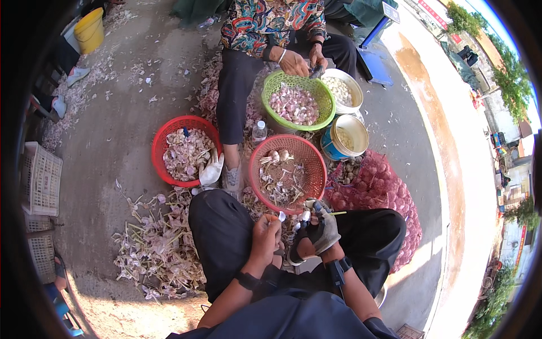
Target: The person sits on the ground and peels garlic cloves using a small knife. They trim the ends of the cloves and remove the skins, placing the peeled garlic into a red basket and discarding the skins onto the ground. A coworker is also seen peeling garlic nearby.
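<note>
My left hand (266,237) is bare and pinches a pale flake of garlic skin (282,216) between thumb and finger. My right hand (325,231), in a grey and dark work glove, grips garlic (305,216); a whitish part shows at its fingers. A thin green stalk (338,212) juts out beside that glove. Both hands are over my lap, just short of a red plastic basket (255,183). In this basket are two or three garlic bulbs (275,156) and scattered skins and stem scraps (281,182).
Opposite, a person's hands (302,63) work above a green basket (267,87) of garlic cloves. Nearby stand a white bucket (360,99) of peeled cloves, a blue bucket (328,146) and a water bottle (259,132). A mesh garlic sack (387,195), red basket (156,156) and husk pile (161,245) flank me.
</note>
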Demonstrator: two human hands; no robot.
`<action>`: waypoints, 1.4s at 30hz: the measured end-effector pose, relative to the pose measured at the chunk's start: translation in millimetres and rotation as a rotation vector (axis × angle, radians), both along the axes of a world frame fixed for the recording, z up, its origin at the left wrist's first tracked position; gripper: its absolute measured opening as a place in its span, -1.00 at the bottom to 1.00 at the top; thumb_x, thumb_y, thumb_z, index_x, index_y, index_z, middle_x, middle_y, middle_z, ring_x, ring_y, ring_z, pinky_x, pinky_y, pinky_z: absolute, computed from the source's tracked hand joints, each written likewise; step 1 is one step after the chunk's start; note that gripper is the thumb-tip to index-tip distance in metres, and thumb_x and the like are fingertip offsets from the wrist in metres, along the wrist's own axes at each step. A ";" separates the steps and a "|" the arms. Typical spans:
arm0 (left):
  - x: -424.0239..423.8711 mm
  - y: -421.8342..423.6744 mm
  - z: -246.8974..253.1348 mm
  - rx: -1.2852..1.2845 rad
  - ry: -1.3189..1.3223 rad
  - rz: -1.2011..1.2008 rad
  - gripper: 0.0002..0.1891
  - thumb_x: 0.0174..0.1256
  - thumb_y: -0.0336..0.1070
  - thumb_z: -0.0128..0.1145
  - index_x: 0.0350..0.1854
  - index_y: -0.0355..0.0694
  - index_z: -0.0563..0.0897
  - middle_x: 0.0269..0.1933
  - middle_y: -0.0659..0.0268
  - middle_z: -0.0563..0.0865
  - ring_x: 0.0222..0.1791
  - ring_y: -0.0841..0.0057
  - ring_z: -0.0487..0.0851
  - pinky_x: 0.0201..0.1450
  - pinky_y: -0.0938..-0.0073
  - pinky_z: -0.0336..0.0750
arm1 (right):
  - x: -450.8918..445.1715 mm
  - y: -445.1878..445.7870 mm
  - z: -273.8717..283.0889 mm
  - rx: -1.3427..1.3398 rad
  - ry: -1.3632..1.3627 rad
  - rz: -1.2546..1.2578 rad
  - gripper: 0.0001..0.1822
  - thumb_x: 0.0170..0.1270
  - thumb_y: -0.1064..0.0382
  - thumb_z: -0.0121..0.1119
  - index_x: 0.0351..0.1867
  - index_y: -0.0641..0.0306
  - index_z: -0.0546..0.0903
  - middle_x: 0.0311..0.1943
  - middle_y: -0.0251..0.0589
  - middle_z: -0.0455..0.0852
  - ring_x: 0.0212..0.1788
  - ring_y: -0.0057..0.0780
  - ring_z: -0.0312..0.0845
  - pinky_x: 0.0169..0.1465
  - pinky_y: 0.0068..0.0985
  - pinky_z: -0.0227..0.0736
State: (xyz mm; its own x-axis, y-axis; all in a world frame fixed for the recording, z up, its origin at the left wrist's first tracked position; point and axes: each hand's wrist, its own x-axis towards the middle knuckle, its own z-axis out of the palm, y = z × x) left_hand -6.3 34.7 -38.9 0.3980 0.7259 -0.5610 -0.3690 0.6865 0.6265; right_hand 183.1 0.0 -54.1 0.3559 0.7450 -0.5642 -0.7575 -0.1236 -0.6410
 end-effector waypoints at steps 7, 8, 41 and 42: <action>2.4 1.3 -10.8 -0.084 0.030 -0.081 -0.87 0.51 -0.27 0.20 -0.09 -0.18 0.55 -0.40 0.47 0.56 -0.61 0.80 0.42 -0.58 0.58 0.49 | 62.2 83.9 -0.4 0.052 -0.040 -0.146 -0.84 0.53 0.22 0.25 -0.10 0.25 0.75 -0.59 -0.50 0.53 -0.59 -0.63 0.39 -0.45 -0.54 0.48; 4.1 1.2 -9.8 -0.076 0.022 -0.095 -0.87 0.52 -0.27 0.20 -0.09 -0.18 0.56 -0.38 0.46 0.57 -0.61 0.79 0.42 -0.58 0.58 0.49 | 88.6 109.8 -1.7 0.087 -0.055 -0.204 -0.85 0.53 0.23 0.25 -0.14 0.23 0.74 -0.59 -0.51 0.51 -0.60 -0.63 0.39 -0.43 -0.53 0.49; -8.8 -17.3 -5.4 0.076 -0.106 -0.182 -0.69 0.66 -0.15 0.12 0.28 -0.16 0.58 -0.09 0.36 0.72 -0.57 0.71 0.60 -0.64 0.66 0.43 | -27.1 -69.4 52.7 0.055 -0.851 0.562 -0.42 0.35 0.31 0.39 0.41 0.15 0.59 0.00 -0.21 0.82 -0.08 -0.47 0.75 0.06 -0.45 0.65; -7.3 -19.8 -6.2 0.080 -0.092 -0.182 -0.69 0.66 -0.15 0.12 0.27 -0.17 0.58 -0.09 0.37 0.71 -0.57 0.70 0.60 -0.63 0.64 0.46 | -34.1 -68.2 47.6 0.045 -1.019 0.571 -0.44 0.32 0.22 0.42 0.37 0.12 0.63 0.01 -0.13 0.82 -0.07 -0.33 0.79 0.07 -0.39 0.66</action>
